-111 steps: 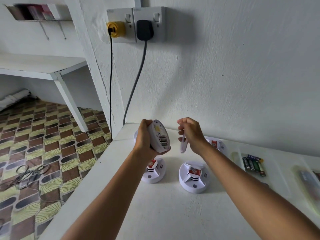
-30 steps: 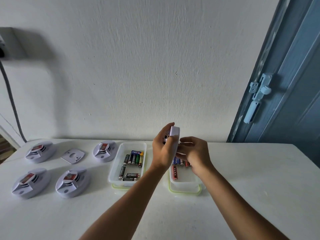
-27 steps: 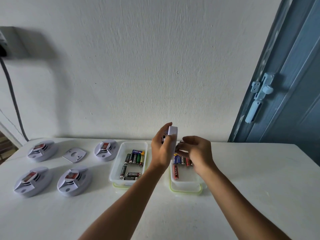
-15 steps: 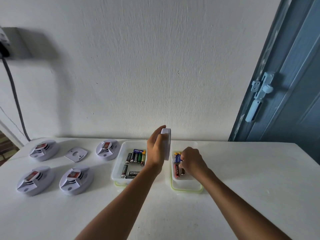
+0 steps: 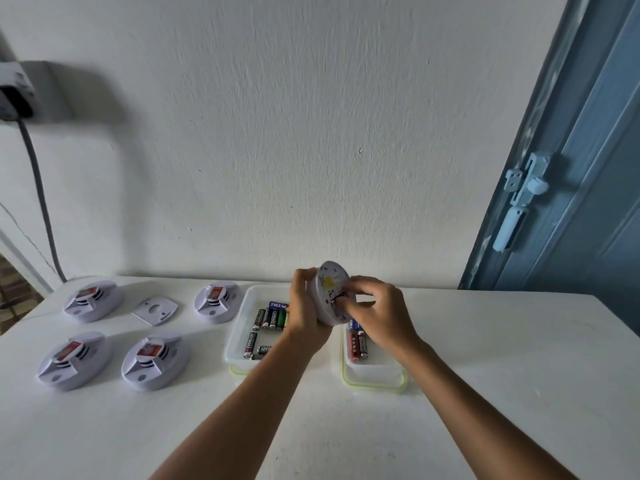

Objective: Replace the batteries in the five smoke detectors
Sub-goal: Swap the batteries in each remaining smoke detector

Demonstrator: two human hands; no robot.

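My left hand (image 5: 304, 315) grips a white smoke detector (image 5: 329, 279) upright above the table, its open back turned toward me. My right hand (image 5: 382, 313) is at the detector's battery compartment, fingertips pinching a small battery against it. Under the hands stand two clear trays: the left tray (image 5: 238, 329) holds several mixed batteries (image 5: 272, 315), and the right tray (image 5: 375, 377) holds a few red and blue batteries (image 5: 356, 341). Several other smoke detectors lie face up at the left, among them one (image 5: 156, 358) near the left tray. The detached back plate (image 5: 156, 309) lies between them.
The white table (image 5: 485, 375) runs up to a white wall. A blue door with a latch (image 5: 519, 199) stands at the right. A wall socket with a grey cable (image 5: 38, 188) hangs at the far left, past the table's left edge.
My right hand has come up out of the right tray to the detector's back. My left hand has turned the detector so that its open back faces me.
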